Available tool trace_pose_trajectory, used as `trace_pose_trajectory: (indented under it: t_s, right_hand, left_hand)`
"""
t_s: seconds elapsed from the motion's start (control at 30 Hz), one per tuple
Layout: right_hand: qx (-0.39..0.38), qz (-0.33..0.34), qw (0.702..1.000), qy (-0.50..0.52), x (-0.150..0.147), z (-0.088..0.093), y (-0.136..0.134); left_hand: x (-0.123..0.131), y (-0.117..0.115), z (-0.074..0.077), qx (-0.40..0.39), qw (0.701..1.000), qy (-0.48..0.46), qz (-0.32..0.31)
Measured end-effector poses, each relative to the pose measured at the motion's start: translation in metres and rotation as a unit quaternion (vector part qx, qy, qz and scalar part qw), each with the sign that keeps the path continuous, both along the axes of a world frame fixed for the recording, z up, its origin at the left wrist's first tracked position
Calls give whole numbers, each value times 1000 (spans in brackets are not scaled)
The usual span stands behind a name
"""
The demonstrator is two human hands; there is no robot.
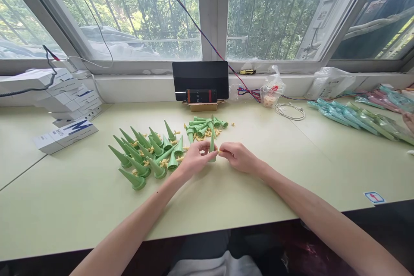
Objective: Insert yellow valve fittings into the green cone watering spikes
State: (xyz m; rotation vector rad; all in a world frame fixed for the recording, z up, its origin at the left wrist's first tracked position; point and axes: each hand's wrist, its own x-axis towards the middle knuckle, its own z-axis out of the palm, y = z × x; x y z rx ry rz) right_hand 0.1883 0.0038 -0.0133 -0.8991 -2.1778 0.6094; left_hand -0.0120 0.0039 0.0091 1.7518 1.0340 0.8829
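My left hand (198,157) is closed around a green plastic watering spike (212,145), which stands roughly upright with its point up. Just right of it, my right hand (238,156) pinches a small yellow valve (219,151) against the spike's side. The fingers hide most of the valve, so I cannot tell how far it is in. Left of my hands lies a group of similar green spikes (137,167), many with yellow valves on them. Behind my hands is a smaller heap of green spikes (201,128) beside loose yellow valves (201,137).
A tablet (200,75) with a phone (202,95) before it leans at the window. White boxes (69,95) are stacked at left. A plastic bag (272,88), a coiled white cable (290,112) and bagged green parts (343,114) lie at right.
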Motion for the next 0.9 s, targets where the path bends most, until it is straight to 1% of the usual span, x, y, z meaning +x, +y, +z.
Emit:
trace_pose_trajectory:
  t_s: [0.33, 0.63, 0.77, 0.9]
  right_hand:
    - [8, 1, 1000, -27, 0, 3, -1]
    - [-15, -13, 1000, 6, 0, 2, 0]
    - [-18, -13, 1000, 6, -1, 0, 0]
    - [-13, -7, 1000, -6, 0, -1, 1]
  left_hand:
    - [1, -1, 1, -5, 1000, -1, -4]
    - [1, -3, 6, -7, 1000, 0, 9]
    - [1, -2, 4, 3, 1000, 12, 3]
    - [1, -1, 0, -4, 1000, 9, -6]
